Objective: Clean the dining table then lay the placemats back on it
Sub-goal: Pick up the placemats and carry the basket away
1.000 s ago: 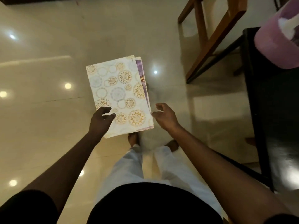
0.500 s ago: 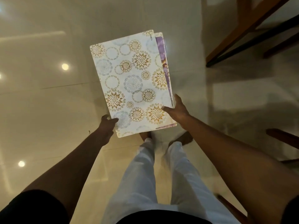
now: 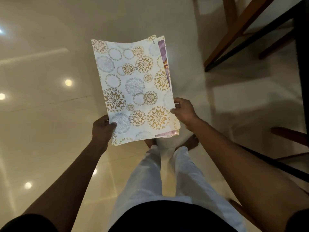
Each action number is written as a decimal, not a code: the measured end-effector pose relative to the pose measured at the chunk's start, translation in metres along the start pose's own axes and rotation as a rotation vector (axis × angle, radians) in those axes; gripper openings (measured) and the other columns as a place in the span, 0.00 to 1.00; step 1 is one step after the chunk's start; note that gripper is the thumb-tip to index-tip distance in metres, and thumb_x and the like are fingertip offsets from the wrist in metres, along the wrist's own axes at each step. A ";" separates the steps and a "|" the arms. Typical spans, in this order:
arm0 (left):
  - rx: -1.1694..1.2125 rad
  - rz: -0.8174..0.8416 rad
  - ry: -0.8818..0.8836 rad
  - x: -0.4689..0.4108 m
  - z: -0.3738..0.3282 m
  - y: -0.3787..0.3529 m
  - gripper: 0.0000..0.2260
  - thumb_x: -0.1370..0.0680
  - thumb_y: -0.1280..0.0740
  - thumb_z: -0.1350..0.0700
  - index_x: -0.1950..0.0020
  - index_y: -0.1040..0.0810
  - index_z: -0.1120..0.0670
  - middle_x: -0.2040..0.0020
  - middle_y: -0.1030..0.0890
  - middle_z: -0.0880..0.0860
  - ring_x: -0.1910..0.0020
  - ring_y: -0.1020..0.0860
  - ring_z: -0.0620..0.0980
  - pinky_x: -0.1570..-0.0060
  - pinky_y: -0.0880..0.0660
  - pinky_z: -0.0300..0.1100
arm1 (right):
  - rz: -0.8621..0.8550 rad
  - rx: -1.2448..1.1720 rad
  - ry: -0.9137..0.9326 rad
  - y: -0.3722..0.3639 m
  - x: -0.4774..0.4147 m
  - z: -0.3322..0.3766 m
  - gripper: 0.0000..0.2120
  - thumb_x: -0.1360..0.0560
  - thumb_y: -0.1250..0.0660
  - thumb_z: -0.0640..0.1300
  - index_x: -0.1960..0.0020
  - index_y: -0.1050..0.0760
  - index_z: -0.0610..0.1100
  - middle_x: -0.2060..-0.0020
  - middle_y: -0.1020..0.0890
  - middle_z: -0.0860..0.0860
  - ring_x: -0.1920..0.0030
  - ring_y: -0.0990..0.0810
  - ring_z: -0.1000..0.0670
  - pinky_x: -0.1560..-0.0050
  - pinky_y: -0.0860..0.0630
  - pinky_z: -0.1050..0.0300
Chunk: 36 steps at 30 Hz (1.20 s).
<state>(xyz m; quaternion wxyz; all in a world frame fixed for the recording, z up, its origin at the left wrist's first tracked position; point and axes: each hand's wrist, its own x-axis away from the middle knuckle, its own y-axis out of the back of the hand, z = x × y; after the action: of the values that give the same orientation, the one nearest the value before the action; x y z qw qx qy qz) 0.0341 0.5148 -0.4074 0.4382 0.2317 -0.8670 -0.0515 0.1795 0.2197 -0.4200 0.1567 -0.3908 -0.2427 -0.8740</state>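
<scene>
I hold a stack of placemats (image 3: 133,87) flat in front of me, above the floor. The top mat is white with gold and grey round flower patterns. A purple mat peeks out along the stack's right edge. My left hand (image 3: 102,129) grips the near left corner, thumb on top. My right hand (image 3: 184,112) pinches the near right edge, with fingers curled over the side. The dark dining table (image 3: 303,47) shows only as an edge at the far right.
A glossy cream tiled floor (image 3: 41,114) spreads below and to the left, with ceiling lights reflected in it. Wooden chair legs (image 3: 234,36) stand at the upper right. Another wooden chair part (image 3: 289,136) sits at the right. My white trousers and bare feet are below the stack.
My right hand reached in from beside the stack and took hold of its right edge. The view swung away from the table and the pink object on it.
</scene>
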 end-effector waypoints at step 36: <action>-0.036 1.008 -0.150 0.305 -0.192 -0.433 0.27 0.24 0.30 0.66 0.25 0.25 0.54 0.30 0.19 0.57 0.31 0.20 0.61 0.31 0.25 0.58 | -0.509 -0.587 0.047 0.468 0.435 -0.154 0.14 0.19 0.34 0.31 0.41 0.19 0.47 0.54 0.11 0.50 0.55 0.11 0.50 0.63 0.18 0.61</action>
<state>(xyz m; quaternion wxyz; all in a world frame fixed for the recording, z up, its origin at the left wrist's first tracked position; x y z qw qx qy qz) 0.1838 0.0165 -0.1922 0.3489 -0.2271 -0.8992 0.1348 0.0227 -0.2912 -0.0376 -0.1782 -0.3263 -0.0681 -0.9258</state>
